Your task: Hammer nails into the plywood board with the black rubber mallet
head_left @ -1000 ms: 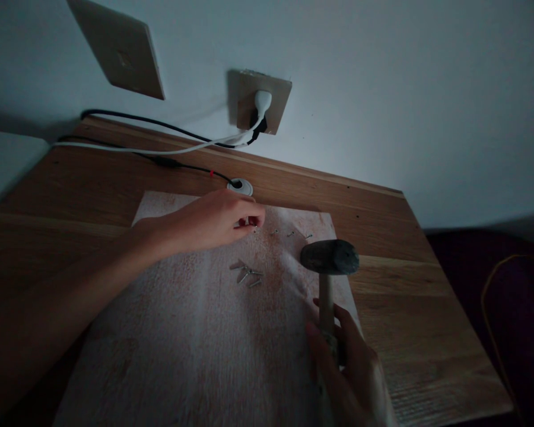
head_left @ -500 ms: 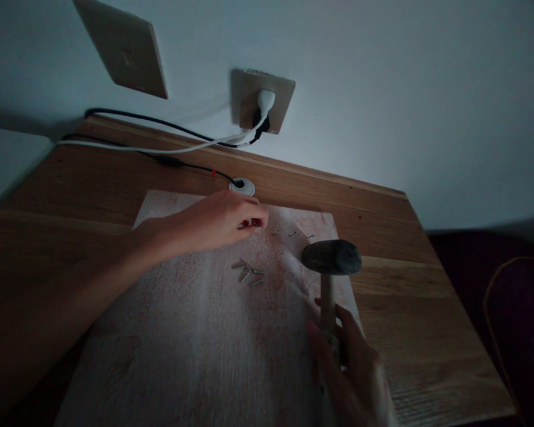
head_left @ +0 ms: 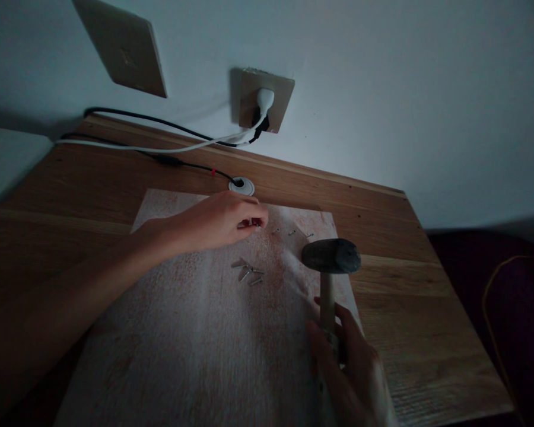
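Observation:
My left hand (head_left: 234,219) is closed in a pinch near the far edge of a whitewashed wooden board (head_left: 191,332). A small metal screw (head_left: 258,225) shows at its fingertips, mostly hidden by them. To the right of that hand, three more screws stand in a row in the board, the rightmost screw (head_left: 310,235) close to the mallet head. A loose pile of screws (head_left: 248,271) lies mid-board. My right hand (head_left: 353,367) is wrapped round the pale handle of a black-headed mallet (head_left: 331,256), held head up over the board's right side.
The board rests on a wooden desk (head_left: 409,320) against a wall. Behind my left hand sit a round cable grommet (head_left: 241,186) and black and white cables (head_left: 160,149). A wall socket (head_left: 267,101) holds plugs, and a switch plate (head_left: 124,50) is at upper left.
Almost nothing differs. My left hand keeps its pinch at the same spot, and the mallet stays in my right hand; the view has shifted very slightly.

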A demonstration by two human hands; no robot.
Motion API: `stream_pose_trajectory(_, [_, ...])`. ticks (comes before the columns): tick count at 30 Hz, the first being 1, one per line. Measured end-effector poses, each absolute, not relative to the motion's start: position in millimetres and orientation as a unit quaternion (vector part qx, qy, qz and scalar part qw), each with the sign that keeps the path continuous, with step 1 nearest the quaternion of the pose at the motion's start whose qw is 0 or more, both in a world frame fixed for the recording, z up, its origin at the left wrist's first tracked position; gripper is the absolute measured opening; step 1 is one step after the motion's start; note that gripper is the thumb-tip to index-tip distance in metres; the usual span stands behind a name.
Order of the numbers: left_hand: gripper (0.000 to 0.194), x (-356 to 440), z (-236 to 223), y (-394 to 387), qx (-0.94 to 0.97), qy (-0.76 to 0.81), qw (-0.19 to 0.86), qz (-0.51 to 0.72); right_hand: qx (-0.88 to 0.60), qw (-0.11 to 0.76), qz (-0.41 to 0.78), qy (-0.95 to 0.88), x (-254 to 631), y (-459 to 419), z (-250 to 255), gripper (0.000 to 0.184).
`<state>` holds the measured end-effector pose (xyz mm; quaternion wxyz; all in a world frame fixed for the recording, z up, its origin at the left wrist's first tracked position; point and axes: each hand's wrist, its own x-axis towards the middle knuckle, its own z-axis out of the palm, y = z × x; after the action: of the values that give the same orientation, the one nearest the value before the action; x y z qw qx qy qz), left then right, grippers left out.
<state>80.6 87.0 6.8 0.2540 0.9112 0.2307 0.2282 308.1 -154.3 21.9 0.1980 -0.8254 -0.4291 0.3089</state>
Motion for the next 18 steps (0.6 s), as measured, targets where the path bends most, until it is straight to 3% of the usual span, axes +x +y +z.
stream_pose_trajectory(18, [0.013, 83.2, 5.3, 84.8, 0.908, 0.229, 0.261, 0.236, -0.823, 0.200, 0.315, -0.430, 309.3, -154.6, 21.4, 0.062])
